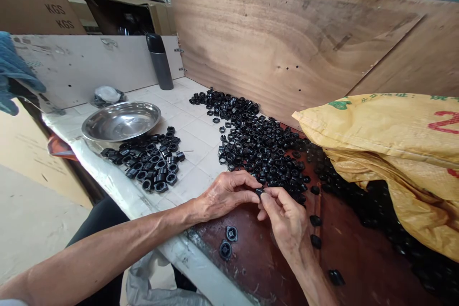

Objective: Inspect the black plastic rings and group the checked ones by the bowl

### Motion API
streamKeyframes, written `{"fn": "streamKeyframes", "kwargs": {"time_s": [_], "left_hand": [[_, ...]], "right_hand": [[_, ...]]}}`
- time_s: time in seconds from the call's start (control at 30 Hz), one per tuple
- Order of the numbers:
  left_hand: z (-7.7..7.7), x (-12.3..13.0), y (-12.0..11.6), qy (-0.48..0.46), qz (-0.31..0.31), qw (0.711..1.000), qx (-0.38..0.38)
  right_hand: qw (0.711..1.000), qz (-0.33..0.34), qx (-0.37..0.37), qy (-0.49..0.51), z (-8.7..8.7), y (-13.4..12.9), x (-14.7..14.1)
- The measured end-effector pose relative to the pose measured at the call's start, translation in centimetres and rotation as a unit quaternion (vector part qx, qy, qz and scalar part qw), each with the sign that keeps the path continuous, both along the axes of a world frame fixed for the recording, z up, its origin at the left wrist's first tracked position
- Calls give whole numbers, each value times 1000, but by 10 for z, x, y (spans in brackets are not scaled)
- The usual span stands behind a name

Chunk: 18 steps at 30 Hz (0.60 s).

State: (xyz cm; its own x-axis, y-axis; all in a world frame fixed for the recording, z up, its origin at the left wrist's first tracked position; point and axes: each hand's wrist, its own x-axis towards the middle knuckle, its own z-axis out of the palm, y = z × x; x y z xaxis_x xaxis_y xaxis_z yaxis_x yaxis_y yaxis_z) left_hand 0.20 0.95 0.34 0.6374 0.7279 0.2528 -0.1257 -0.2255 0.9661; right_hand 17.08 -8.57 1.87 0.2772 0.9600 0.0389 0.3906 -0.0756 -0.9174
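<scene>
My left hand (pixel 231 193) and my right hand (pixel 285 213) meet above the front of a large heap of black plastic rings (pixel 258 146). Between the fingertips of both hands is a small black plastic part (pixel 259 192), pinched from either side and mostly covered by the fingers. Below my hands, two round black caps (pixel 228 241) with small side tabs lie on the dark red board (pixel 265 253). To the left, a smaller pile of black ring-shaped parts (pixel 154 162) sits on the white tiled surface.
A shiny steel bowl (pixel 122 122) stands behind the left pile, with a dark flask (pixel 160 62) further back. On the right, a yellow woven sack (pixel 387 138) lies over more black parts (pixel 380 215). A wooden panel (pixel 279 48) borders the back.
</scene>
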Motion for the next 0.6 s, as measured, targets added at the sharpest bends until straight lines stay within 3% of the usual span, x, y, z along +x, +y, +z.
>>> {"fn": "streamKeyframes", "kwargs": {"time_s": [0.07,0.13,0.27,0.33,0.4,0.53,0.6], "left_hand": [[0,-1,1,21,-9,998,63],[1,-2,1,43,-27,997,66],[2,1,0,51,-21,988,-143],[2,2,0,43,-24,976,-211],[1,1,0,37,-36,977,-205],[3,-1,-1,34,-43,993,-104],[6,0,-1,29,-49,988,-143]], "right_hand": [[999,6,-48,15,-2,1,-1],[995,16,-89,36,-5,1,-1],[998,7,-33,57,-9,1,0],[999,15,-3,39,-9,1,0],[1000,13,-11,25,-9,1,0],[994,-13,-75,77,-6,2,-1],[996,-12,-51,78,-4,2,0]]}}
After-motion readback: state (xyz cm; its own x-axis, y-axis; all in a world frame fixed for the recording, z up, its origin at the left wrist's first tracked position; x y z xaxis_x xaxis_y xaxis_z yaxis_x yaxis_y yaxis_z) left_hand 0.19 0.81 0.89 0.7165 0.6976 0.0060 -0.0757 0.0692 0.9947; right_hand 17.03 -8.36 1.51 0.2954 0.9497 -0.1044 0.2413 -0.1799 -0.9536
